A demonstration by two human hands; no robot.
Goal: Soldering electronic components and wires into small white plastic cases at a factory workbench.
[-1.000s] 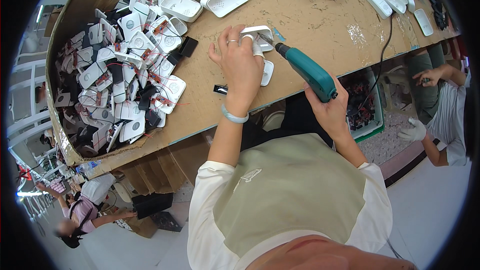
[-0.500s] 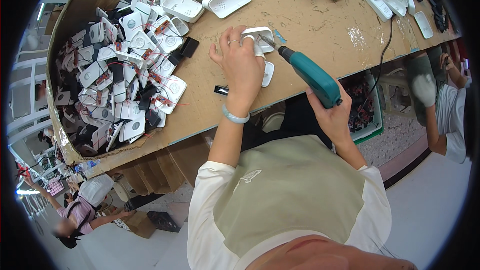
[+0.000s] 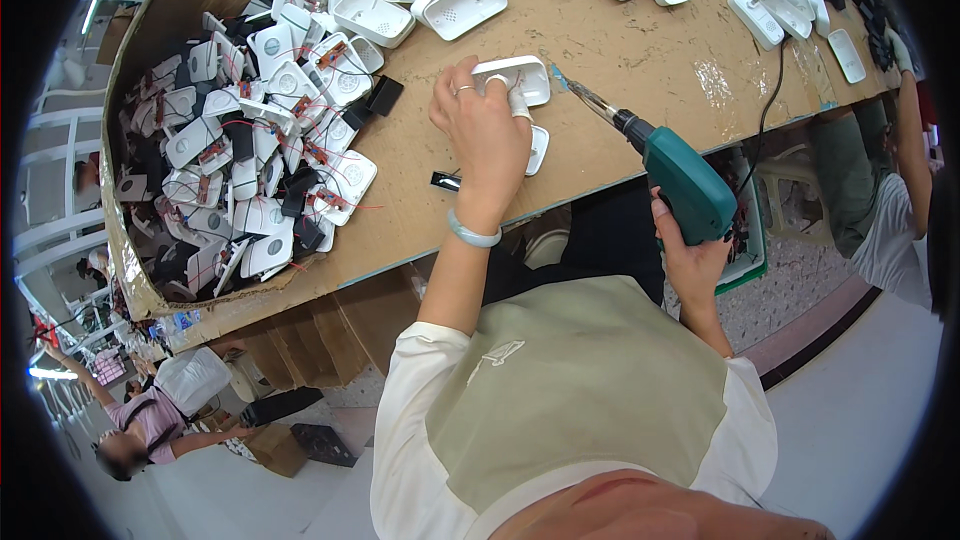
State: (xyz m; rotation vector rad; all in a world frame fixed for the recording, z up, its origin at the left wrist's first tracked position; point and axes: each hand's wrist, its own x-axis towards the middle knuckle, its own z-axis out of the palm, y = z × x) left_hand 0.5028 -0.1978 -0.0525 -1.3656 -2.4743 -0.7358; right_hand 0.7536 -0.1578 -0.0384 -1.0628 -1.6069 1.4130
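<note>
My left hand [image 3: 487, 135] is closed on the edge of a white plastic housing [image 3: 527, 72], which lies hollow side up on the table. Its fingers reach into the shell, and pale wraps cover some of them. In my right hand [image 3: 692, 255] is a green electric screwdriver [image 3: 690, 185], gripped by its rear end. The metal tip points at the housing but stands apart from it, to the right. A smaller white cover [image 3: 537, 150] lies just below the housing, partly hidden by my left hand. Beside my left wrist is a small black part [image 3: 446, 181].
A cardboard box [image 3: 125, 260] at the left is heaped with white covers carrying wires and black pieces. More white housings [image 3: 465, 5] are piled along the far side. A black cord [image 3: 768, 105] crosses the table's right edge. Other people [image 3: 900, 210] work on both sides.
The screwdriver has come away from inside the housing and moved right and toward me with my right hand. My left hand has stayed at the housing, nearly still.
</note>
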